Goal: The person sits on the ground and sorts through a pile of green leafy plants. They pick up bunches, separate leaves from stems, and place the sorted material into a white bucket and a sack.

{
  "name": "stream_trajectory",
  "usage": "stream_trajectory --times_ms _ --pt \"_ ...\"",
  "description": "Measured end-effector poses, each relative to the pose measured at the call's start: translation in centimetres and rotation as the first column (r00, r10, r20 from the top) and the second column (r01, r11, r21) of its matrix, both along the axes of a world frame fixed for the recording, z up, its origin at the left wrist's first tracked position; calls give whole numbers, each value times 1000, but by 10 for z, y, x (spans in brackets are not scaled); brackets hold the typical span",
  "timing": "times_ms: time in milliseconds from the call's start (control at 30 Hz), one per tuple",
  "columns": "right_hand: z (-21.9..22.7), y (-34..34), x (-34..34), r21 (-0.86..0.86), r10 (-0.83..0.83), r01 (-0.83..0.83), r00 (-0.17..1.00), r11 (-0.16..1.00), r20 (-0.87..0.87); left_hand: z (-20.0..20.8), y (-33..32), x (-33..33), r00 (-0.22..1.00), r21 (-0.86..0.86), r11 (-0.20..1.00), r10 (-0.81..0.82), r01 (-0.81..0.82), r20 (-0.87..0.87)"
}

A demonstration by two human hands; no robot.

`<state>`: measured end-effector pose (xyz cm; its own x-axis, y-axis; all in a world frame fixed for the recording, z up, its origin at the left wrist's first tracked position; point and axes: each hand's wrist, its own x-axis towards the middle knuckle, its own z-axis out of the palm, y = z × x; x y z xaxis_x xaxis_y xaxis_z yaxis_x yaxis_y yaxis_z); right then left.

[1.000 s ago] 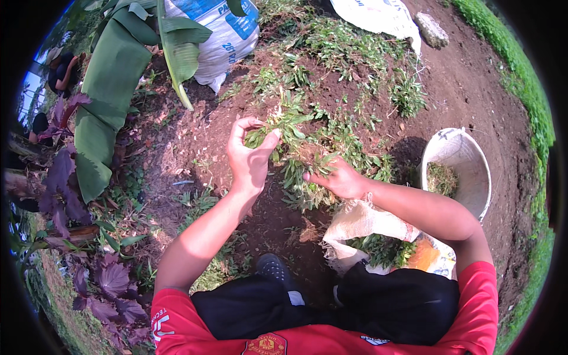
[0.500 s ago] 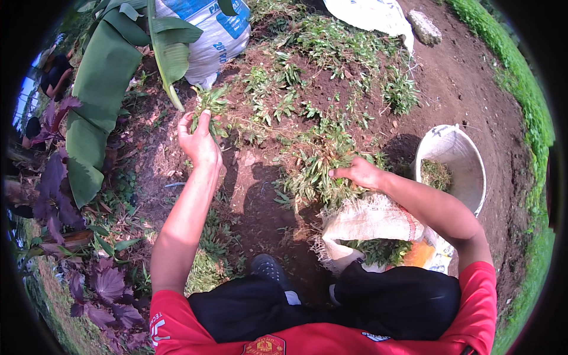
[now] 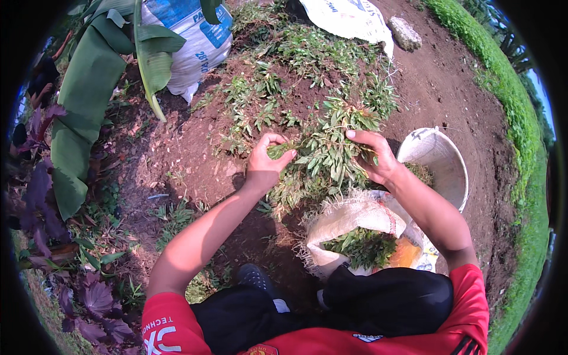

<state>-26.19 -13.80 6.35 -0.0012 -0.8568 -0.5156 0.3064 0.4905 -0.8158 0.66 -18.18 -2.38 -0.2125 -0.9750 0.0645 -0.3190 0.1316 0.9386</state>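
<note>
My right hand [image 3: 377,155] is closed on a bunch of leafy green plants [image 3: 332,145], its thumb lying over the stems. At the bunch's left side, my left hand [image 3: 269,163] pinches a small green sprig [image 3: 283,149] between thumb and fingers. Just nearer than the bunch, an open woven sack [image 3: 370,213] with a frayed rim stands between my knees and the plants. Cut greens [image 3: 364,247] lie inside the sack. The roots or lower stems of the held bunch are hidden among the leaves.
A white bucket [image 3: 452,168] with greens in it stands at right. Uprooted plants [image 3: 307,53] cover soil ahead. A full white sack [image 3: 192,65], a banana leaf [image 3: 83,118] and purple-leaved plants [image 3: 97,296] are at left. A flat white sack [image 3: 349,21] and a stone [image 3: 405,34] lie far right.
My left hand has come right and nearer, from beside the full sack to the bunch. My right hand has lifted slightly and now holds a bunch of plants raised from the pile.
</note>
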Motion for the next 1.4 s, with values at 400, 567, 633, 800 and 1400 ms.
stream_trajectory --times_ms 400,567,633,800,1400 --pt "33 16 75 -227 30 2 990 974 139 70 33 3 642 426 796 61 431 -764" --pt "62 9 69 -475 -10 -425 738 771 -675 114 39 -2 571 393 794 72 463 -818" --pt "84 7 54 -397 -77 -558 510 729 -857 123 43 -2 577 433 798 135 419 -806" --pt "131 28 47 -601 -363 -620 479 504 -799 142 57 0 445 340 830 126 442 -887" --pt "104 127 68 -335 41 -747 435 574 -899 85 234 -13 204 530 821 494 210 -845"
